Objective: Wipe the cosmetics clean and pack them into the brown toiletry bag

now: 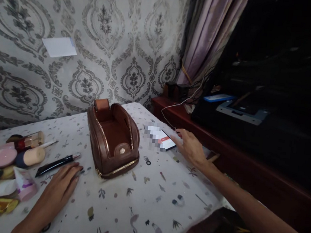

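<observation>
Thing I'd watch here is the phone point(166, 143). It's lying flat with its screen lit, near the right edge of the table point(132, 218), and the right hand point(191, 146) is right at that edge too. Fingers are loosely stretched, not wrapped around anything; can't tell if the thumb is actually touching the phone. A clumsy sideways push could send it over. There's also a white cable point(170, 107) running down toward that hand. No idea if it's plugged in, since the end is lost around the fingers, but a snag could drag the phone along.

Left hand point(62, 180) is palm down on the table, relaxed and holding nothing I can see, just beside a black tube point(56, 165). Bump that and it could skid into the crowd of bottles and tubes on the left, like the squat pink container point(2, 156). Round stuff, so probably happy to roll.

The brown bag point(93, 141) sits between the hands, unzipped, mouth up. Looks stable enough, but a careless forearm could shove it, and those zipper teeth might scratch things.
</observation>
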`<state>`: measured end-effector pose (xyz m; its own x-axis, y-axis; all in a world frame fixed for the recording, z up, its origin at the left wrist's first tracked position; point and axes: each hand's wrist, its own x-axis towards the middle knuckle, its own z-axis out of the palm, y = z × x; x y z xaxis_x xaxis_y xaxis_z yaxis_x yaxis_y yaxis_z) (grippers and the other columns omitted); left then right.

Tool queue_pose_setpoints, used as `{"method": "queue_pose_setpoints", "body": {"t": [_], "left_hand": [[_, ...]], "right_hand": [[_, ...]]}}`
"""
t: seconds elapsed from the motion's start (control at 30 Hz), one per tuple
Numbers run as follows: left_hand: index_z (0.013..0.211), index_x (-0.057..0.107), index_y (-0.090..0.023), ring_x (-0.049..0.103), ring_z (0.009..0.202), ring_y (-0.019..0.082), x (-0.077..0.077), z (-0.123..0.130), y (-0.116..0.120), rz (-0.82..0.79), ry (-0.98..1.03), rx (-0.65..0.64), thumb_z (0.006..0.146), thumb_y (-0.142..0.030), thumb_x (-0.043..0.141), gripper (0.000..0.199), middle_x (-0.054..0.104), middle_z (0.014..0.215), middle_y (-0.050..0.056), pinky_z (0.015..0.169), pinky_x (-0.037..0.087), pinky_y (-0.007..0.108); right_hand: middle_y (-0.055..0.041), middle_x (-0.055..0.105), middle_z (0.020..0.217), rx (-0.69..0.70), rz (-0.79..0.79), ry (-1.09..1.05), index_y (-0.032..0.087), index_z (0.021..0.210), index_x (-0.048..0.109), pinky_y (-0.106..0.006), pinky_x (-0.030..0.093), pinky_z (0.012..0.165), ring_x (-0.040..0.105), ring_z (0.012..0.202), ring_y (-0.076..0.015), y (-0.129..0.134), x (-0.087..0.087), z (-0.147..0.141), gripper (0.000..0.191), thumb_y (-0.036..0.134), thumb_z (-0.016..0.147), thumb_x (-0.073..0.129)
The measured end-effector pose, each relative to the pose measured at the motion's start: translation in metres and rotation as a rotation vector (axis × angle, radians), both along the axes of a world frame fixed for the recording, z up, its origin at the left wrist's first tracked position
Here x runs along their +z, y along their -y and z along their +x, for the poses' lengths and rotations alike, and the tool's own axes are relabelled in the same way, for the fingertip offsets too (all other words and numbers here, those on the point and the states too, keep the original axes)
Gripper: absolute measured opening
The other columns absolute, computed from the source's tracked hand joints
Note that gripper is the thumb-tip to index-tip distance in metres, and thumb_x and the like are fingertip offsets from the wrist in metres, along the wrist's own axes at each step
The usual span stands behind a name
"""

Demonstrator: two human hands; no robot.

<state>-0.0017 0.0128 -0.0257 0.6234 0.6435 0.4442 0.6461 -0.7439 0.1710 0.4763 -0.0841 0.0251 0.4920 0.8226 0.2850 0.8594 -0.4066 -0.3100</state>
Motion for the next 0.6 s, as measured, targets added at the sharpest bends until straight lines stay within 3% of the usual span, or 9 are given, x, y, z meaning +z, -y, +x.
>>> {"method": "queue_pose_setpoints", "body": {"t": [0.23, 0.6], "left_hand": [[0.123, 0.059, -0.026, 0.063, 0.118, 0.027, 0.001, 0.0, 0.002, -0.012, -0.008, 0.012, 0.101, -0.039, 0.039, 0.033, 0.065, 0.126, 0.007, 0.099, 0.055, 0.046], [0.124, 0.06, -0.027, 0.062, 0.119, 0.027, -0.002, -0.001, 0.0, -0.024, 0.009, 0.008, 0.1, -0.04, 0.041, 0.033, 0.064, 0.128, 0.007, 0.1, 0.054, 0.044]], "right_hand": [[-0.0205, 0.064, 0.123, 0.142, 0.066, 0.084, 0.016, 0.142, 0.042, -0.051, 0.046, 0.093, 0.06, 0.112, -0.0396, -0.002, -0.034, -0.011, 0.081, 0.066, 0.081, 0.061], [-0.0199, 0.06, 0.133, 0.233, 0.107, 0.011, 0.016, 0.141, 0.043, -0.052, 0.047, 0.099, 0.057, 0.119, -0.0376, 0.003, -0.03, -0.012, 0.07, 0.049, 0.082, 0.062]]}}
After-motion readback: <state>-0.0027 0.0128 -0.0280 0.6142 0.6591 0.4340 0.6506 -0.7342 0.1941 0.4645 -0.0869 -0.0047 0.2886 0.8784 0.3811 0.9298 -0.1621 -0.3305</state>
